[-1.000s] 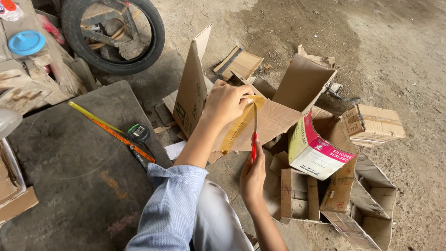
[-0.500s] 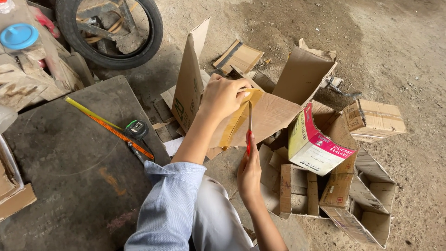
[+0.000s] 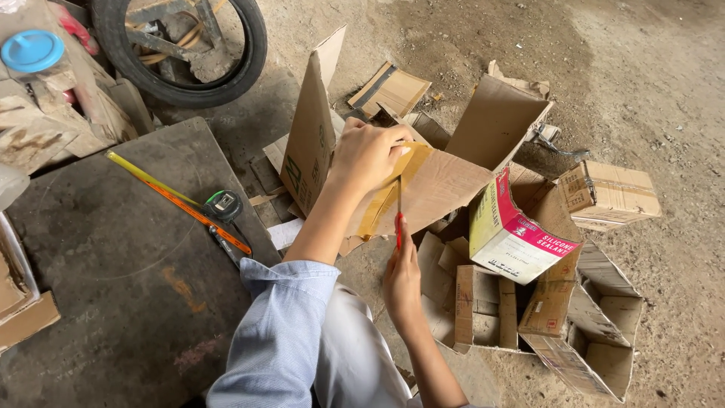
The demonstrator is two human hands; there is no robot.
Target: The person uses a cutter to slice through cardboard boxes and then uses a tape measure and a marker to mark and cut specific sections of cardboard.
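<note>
You have two hands in view, one red-handled knife, one tape measure, one tyre, one blue lid, one pink-and-white carton, and one closed small cardboard box.

Dirt floor carries cardboard scraps, a small box, a tyre and a dark board; a tape measure lies on the board.

Your right hand has drawn the red-handled knife down and left through the cardboard flap; the blade now sits nearer the tape strip.
</note>
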